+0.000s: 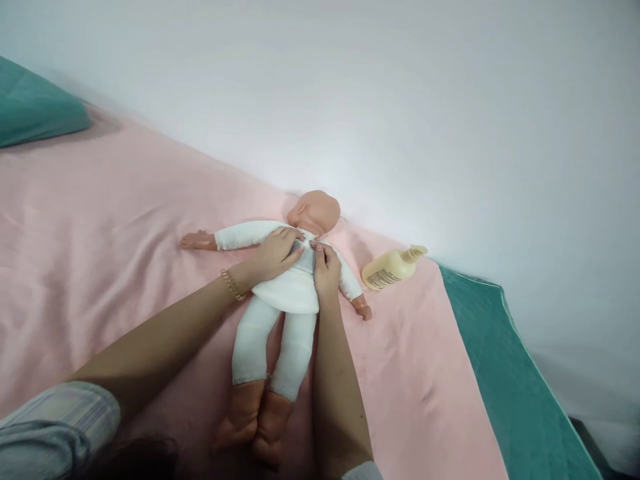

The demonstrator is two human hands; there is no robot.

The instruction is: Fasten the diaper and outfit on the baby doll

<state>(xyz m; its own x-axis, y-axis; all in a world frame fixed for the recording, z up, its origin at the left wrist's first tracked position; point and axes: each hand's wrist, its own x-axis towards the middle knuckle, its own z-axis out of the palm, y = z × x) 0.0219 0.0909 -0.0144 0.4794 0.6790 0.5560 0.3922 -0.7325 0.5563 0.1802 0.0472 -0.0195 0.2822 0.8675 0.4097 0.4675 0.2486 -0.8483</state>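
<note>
A baby doll [280,313] in white clothes lies on its back on a pink blanket [100,233], head toward the wall. My left hand [273,257], with a gold bracelet at the wrist, rests on the doll's chest near the collar. My right hand [326,270] lies beside it on the chest, fingertips pinching the white garment near the neck. Both hands' fingertips meet at the top of the doll's shirt.
A cream lotion bottle [393,268] with a pump lies on its side to the right of the doll. A teal pillow [35,107] sits at the far left. Teal sheet [505,380] shows past the blanket's right edge. A white wall [400,100] runs behind the bed.
</note>
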